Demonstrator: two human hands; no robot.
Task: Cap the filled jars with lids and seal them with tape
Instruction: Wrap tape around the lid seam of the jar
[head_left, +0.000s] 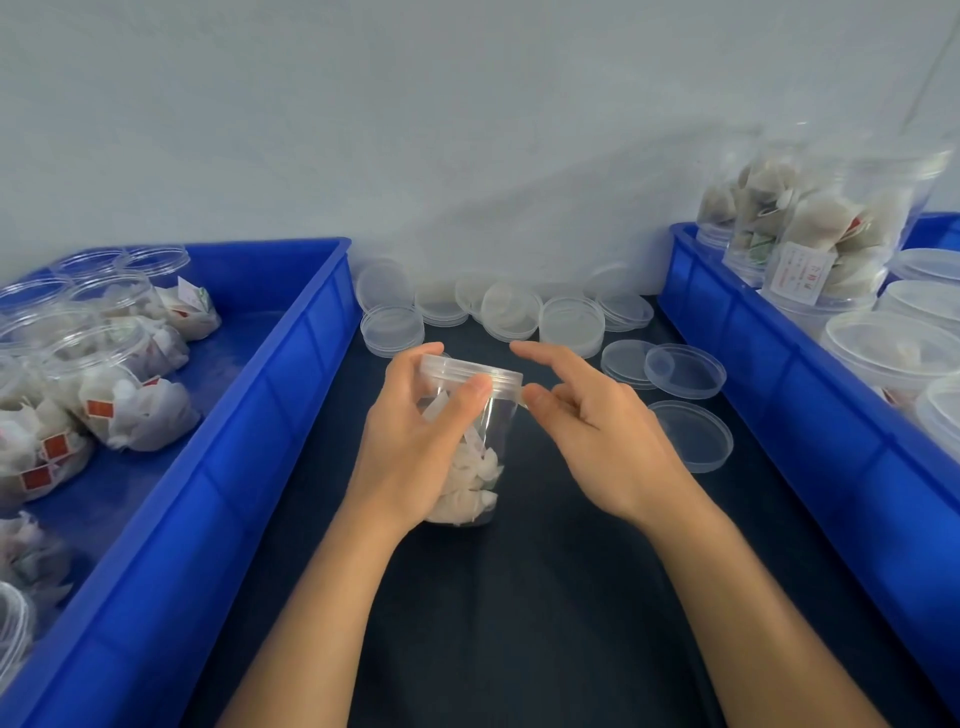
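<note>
The left hand (415, 441) wraps around a clear jar (470, 452) partly filled with white tea bags, thumb pressed just under the lid (470, 375) and fingers curled behind, so the jar stands steady on the dark table (519, 623) midway between its left and right edges. The lid already sits on the jar's mouth, level as far as one can tell. The right hand (597, 431) hovers at the jar's right side, index finger stretched out over the lid and thumb tip nearly touching the rim; it seems to pinch something thin there (perhaps the end of clear tape, though no tape or roll can be made out), so whether it grips anything cannot be told. Holding the jar low and turning it against the other hand would suit winding a seal round the lid seam. Spare lids (511, 312) lie heaped along the table's far edge, within easy reach for the next jar. A blue bin (249, 431) on the left holds open filled jars awaiting caps; a second bin (779, 374) on the right holds capped ones, likely finished.
</note>
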